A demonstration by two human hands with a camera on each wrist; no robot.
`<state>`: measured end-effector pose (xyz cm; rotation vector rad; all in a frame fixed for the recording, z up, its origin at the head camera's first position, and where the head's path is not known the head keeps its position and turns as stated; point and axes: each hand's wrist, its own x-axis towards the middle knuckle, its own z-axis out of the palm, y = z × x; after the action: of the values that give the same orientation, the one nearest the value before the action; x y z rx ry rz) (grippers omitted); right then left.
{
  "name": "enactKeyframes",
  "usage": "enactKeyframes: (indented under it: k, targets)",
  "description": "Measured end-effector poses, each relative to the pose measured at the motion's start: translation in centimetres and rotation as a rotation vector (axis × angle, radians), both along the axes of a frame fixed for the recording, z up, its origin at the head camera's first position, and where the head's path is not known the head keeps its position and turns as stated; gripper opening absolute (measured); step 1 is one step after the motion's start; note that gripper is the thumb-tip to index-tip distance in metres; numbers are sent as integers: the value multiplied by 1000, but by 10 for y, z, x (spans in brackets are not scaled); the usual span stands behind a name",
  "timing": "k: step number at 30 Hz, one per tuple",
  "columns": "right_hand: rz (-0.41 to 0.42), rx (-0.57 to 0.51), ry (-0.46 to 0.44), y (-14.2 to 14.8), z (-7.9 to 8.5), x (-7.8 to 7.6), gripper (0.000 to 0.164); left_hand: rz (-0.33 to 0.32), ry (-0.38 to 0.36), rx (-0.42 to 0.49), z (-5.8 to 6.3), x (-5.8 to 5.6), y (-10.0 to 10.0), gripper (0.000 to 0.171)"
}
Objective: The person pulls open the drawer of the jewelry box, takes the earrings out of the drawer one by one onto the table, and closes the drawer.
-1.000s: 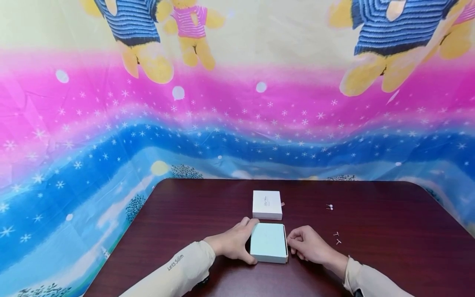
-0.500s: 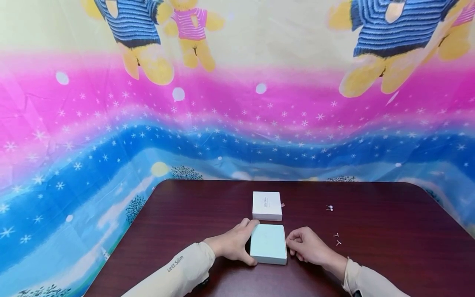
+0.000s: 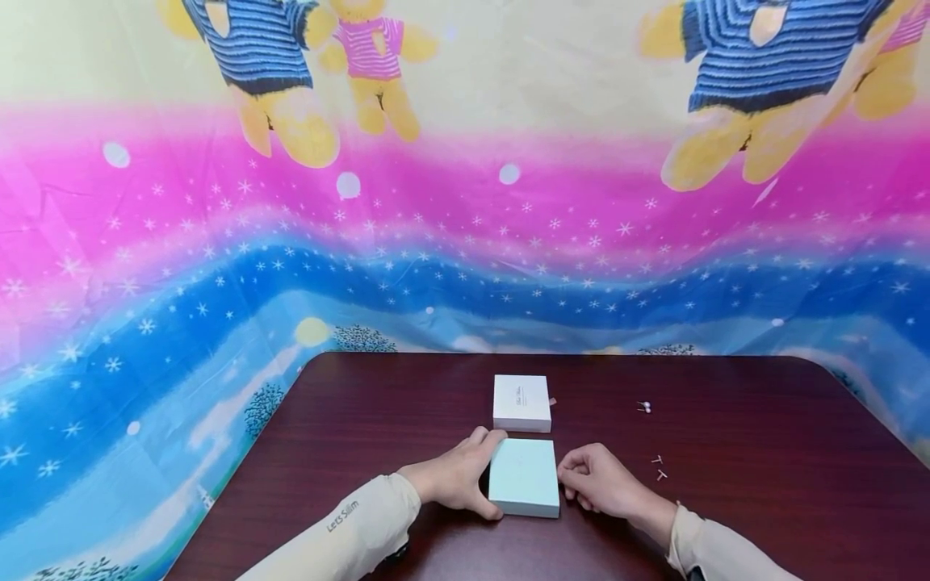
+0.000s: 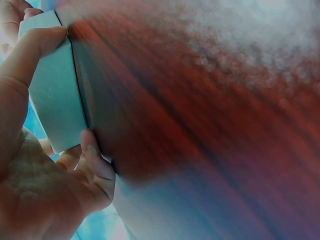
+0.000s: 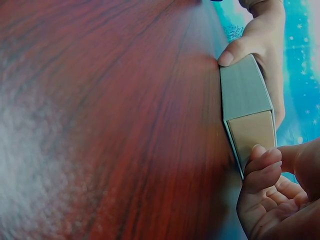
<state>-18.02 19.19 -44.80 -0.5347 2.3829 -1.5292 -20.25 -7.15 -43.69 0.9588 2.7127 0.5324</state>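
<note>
A pale mint drawer box (image 3: 523, 478) lies flat on the dark wooden table. My left hand (image 3: 459, 476) grips it from the left, thumb at the near side and fingers at the far side. At the right end, the curled fingers of my right hand (image 3: 601, 481) press against the box. The right wrist view shows them touching the tan end of the inner drawer (image 5: 250, 132), which sits inside the mint sleeve. Whether a tab lies between those fingertips is hidden.
A white box (image 3: 521, 401) with print on its lid and a small ribbon tab stands just behind the mint box. To the right lie two pearl-like studs (image 3: 644, 407) and, nearer, two small T-shaped studs (image 3: 659, 468). A printed cloth (image 3: 465, 266) hangs behind the table.
The drawer's dark gap at the right end of the mint box has closed as the drawer slid left into its sleeve. My right hand moved slightly left with it; my left hand stayed put.
</note>
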Motion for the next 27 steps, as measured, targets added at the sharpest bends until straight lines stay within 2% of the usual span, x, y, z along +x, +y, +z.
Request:
enactKeyframes:
  k: [27]
  targets:
    - [0, 11, -9, -3, 3, 1, 18, 7, 2, -16, 1, 0, 1, 105]
